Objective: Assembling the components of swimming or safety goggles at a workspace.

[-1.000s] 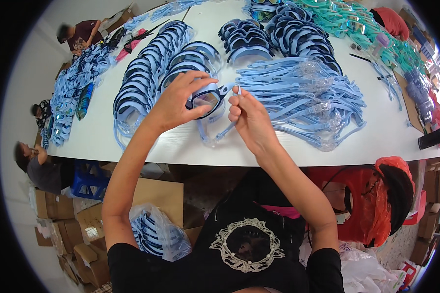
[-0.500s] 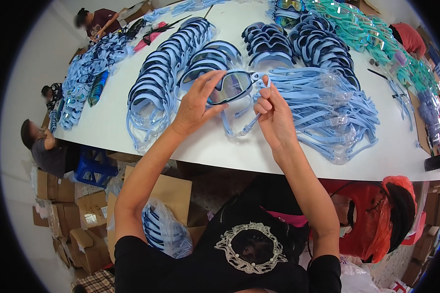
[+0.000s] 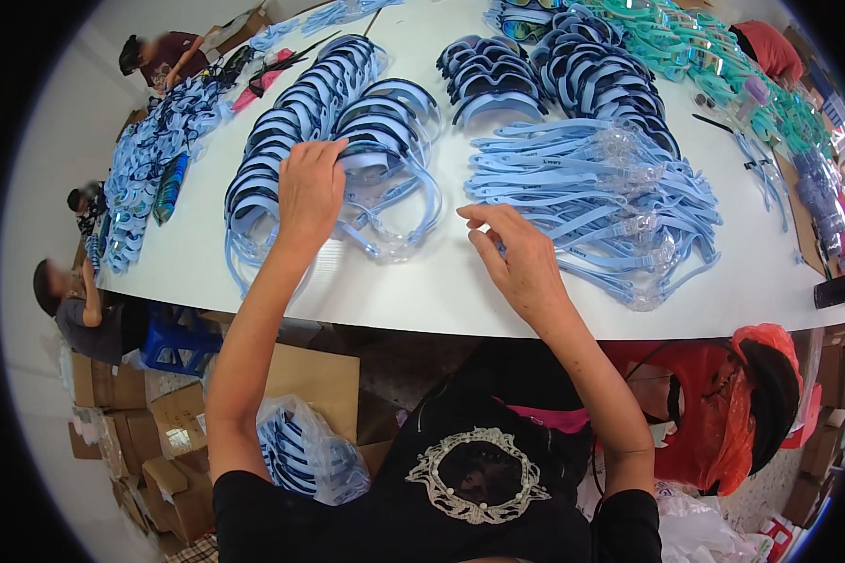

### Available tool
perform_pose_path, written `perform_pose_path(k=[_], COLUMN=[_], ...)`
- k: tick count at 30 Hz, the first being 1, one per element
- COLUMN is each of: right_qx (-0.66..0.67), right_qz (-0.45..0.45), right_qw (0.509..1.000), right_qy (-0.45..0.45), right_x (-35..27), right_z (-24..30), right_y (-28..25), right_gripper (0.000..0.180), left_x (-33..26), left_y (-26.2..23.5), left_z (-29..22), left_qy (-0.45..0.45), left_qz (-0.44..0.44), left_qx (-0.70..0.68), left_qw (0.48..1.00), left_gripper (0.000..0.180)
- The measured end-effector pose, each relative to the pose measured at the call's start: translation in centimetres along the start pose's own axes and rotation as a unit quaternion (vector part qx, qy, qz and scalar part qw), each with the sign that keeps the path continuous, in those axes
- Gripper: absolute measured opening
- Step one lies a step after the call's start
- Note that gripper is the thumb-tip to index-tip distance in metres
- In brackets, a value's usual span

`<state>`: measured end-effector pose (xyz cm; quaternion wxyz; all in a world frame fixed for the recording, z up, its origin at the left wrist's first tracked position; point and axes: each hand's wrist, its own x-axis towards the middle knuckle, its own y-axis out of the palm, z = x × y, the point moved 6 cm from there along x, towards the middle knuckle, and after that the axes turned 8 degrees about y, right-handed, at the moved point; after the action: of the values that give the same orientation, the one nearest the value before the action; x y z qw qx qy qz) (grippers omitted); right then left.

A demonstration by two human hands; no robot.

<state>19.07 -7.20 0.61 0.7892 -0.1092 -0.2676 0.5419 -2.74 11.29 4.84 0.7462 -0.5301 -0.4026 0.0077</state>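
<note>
My left hand (image 3: pixel 310 188) lies palm down on a row of blue swim goggles (image 3: pixel 282 150), its fingers curled over the pair with a clear lens and pale blue strap (image 3: pixel 385 183) at the row's near end. My right hand (image 3: pixel 521 263) hovers over the white table (image 3: pixel 422 291) with fingers spread and nothing in it. It sits just left of a big pile of pale blue straps (image 3: pixel 591 202).
More dark blue goggle rows (image 3: pixel 582 80) and teal goggles (image 3: pixel 704 47) fill the far side. Other people (image 3: pixel 84 310) sit at the table's left edge. Below are cardboard boxes (image 3: pixel 300 375), a plastic bag of goggles (image 3: pixel 305 455), a blue stool (image 3: pixel 174 342) and a red bag (image 3: pixel 714 403).
Both hands held one pair of goggles up between them. My left hand has since set it down on the row at the left, and my right hand has let go and moved right.
</note>
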Motion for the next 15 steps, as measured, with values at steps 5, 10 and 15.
perform_pose_path(k=[5, 10, 15], right_qx=[-0.097, -0.158, -0.185], right_qz=[-0.026, -0.015, 0.0], right_qw=[0.993, 0.978, 0.969], right_qy=[-0.065, -0.137, -0.167], right_x=[-0.4, -0.9, -1.4], right_z=[-0.1, -0.2, -0.5], right_y=[-0.7, 0.6, 1.3], right_gripper=[0.018, 0.016, 0.018], left_x=[3.5, 4.0, 3.1], left_y=[-0.3, -0.4, 0.3], left_z=[1.4, 3.1, 0.1], left_qy=[-0.075, -0.12, -0.021], left_qz=[0.172, 0.267, 0.051], left_qx=[-0.094, -0.233, -0.14], left_qw=[0.978, 0.927, 0.989], left_gripper=[0.031, 0.03, 0.038])
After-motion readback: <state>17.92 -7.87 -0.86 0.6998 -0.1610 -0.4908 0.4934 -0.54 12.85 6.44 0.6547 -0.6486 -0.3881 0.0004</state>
